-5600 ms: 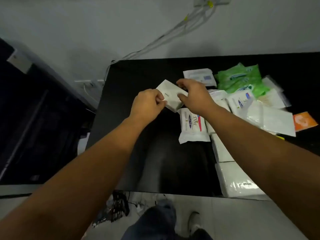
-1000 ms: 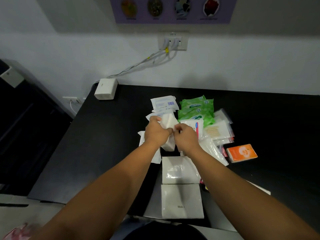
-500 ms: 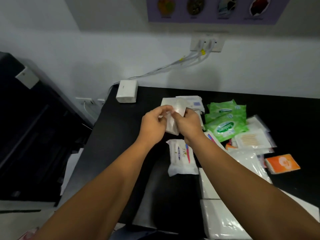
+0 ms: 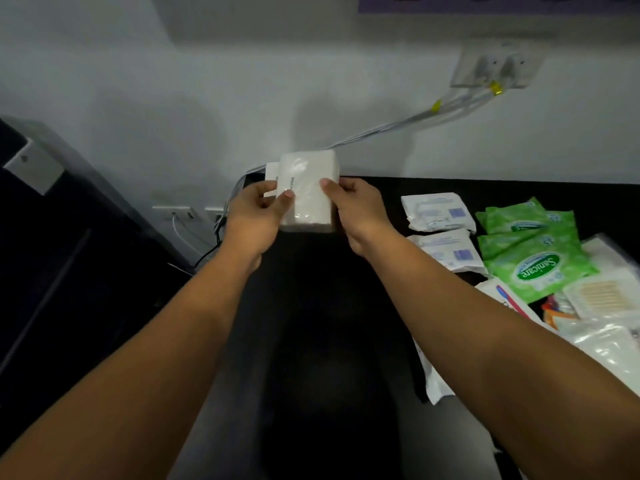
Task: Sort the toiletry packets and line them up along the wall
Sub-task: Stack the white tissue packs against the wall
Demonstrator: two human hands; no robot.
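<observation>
My left hand (image 4: 256,216) and right hand (image 4: 360,213) pinch the white tissue pack (image 4: 308,192) by its sides; its long axis points away from me toward the wall (image 4: 207,116), near ahead.

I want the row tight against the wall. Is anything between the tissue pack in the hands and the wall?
Yes. A small white box sits at the back edge of the black table by the wall, directly behind the tissue pack held by the left hand and right hand. Grey cables run down to it.
</observation>
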